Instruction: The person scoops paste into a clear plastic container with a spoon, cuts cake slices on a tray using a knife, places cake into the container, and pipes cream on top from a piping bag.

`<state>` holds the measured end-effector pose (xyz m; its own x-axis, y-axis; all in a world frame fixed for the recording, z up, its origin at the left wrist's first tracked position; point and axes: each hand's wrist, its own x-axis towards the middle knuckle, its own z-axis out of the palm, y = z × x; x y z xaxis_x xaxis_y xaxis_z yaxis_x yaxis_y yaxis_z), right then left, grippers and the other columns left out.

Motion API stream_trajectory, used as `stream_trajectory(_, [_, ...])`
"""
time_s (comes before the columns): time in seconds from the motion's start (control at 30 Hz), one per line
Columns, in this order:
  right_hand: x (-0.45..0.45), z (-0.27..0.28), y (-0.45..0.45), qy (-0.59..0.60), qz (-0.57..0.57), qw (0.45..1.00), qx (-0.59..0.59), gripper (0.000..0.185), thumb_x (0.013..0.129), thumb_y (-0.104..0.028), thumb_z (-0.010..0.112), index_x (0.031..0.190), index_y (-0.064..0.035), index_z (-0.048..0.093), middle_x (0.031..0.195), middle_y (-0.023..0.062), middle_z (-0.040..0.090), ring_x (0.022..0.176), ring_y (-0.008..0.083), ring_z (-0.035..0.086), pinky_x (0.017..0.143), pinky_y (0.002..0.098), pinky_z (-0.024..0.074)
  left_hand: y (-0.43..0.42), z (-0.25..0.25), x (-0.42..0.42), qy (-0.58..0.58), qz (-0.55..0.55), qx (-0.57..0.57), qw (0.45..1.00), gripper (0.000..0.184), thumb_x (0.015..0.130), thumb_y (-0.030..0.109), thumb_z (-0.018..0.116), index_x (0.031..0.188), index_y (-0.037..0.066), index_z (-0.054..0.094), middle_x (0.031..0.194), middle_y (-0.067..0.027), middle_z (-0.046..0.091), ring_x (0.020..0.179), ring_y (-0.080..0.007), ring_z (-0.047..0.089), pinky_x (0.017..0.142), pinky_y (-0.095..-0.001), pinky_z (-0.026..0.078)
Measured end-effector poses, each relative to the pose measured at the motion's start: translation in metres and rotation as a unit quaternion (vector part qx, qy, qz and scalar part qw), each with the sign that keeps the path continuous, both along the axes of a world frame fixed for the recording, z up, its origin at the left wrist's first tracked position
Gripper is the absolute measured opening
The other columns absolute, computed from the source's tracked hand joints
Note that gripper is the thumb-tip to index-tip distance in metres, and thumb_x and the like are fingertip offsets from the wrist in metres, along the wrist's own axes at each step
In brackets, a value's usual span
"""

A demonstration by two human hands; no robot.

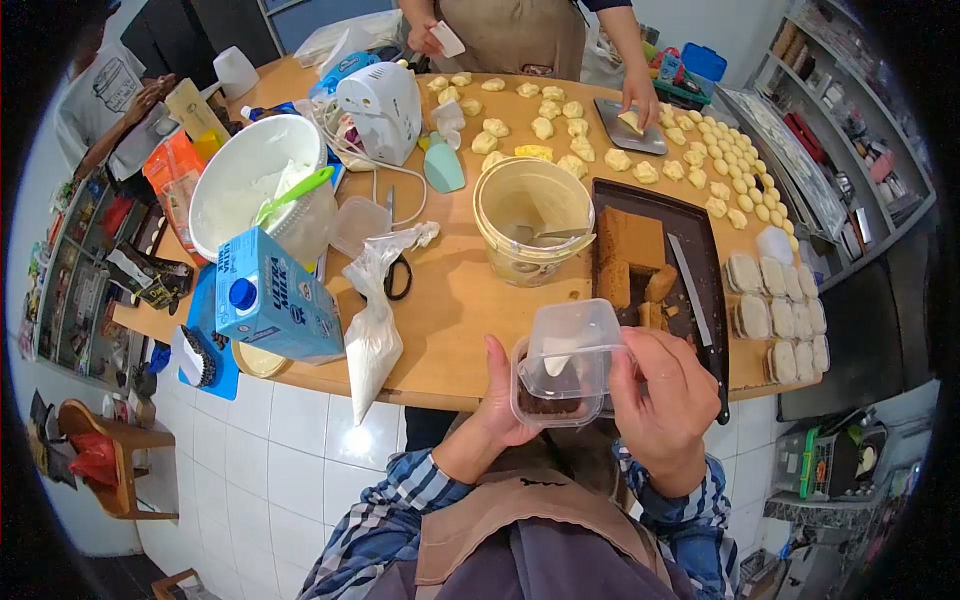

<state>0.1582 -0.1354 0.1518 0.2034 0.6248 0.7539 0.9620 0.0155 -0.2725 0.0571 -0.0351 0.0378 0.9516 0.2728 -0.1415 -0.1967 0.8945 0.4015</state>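
My left hand [500,402] is wrapped round the left side of a small clear plastic container [520,400], with brown cake and some white cream inside. Between its thumb and fingers, my right hand [668,395] grips a clear lid [590,335], tilted over the container's top. Just beyond my right hand lies a dark tray [712,240] with a block of brown cake [633,238], cut pieces and a long knife [690,285]. A filled piping bag [374,350] rests at the table's front edge, left of my left hand.
A cream-coloured bucket [530,262] stands ahead. At left are a milk carton [275,300], a white bowl [225,200] and a mixer [378,110]. Filled containers [750,318] sit at right. Across the table, a person's hand [640,95] touches dough on a scale [650,143].
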Motion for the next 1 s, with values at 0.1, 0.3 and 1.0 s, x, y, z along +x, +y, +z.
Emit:
stream_trajectory(0.1, [-0.001,0.0,-0.001,-0.005,-0.002,1.0,0.004,0.029,0.067,0.007,0.066,0.096,0.0051,0.058,0.085,0.0177,0.061,0.071,0.0307,0.063,0.06,0.0342,0.0521,0.002,0.0,-0.003,-0.008,-0.006,-0.017,1.0,0.102,0.067,0.086,0.019,0.135,0.011,0.035,0.129,-0.0102,0.047,0.112,-0.0253,0.051,0.087,-0.044,0.048])
stream_trajectory(0.3, [0.001,0.0,-0.008,-0.006,-0.011,1.0,-0.007,0.031,0.067,0.007,0.066,0.097,0.0057,0.058,0.086,0.0187,0.062,0.071,0.0314,0.063,0.061,0.0345,0.0529,0.005,0.005,-0.004,0.007,0.002,-0.016,1.0,0.105,0.067,0.086,0.021,0.133,0.007,0.037,0.127,-0.0113,0.049,0.112,-0.0256,0.051,0.087,-0.0439,0.048])
stream_trajectory(1.0, [-0.001,0.0,-0.015,-0.036,-0.027,0.999,0.015,0.032,0.065,0.007,0.067,0.096,0.0046,0.06,0.086,0.0182,0.062,0.072,0.0302,0.063,0.062,0.0334,0.0533,0.001,0.003,-0.006,0.01,-0.002,-0.01,1.0,0.105,0.066,0.087,0.023,0.134,0.007,0.036,0.129,-0.0131,0.046,0.114,-0.0281,0.049,0.089,-0.0469,0.045])
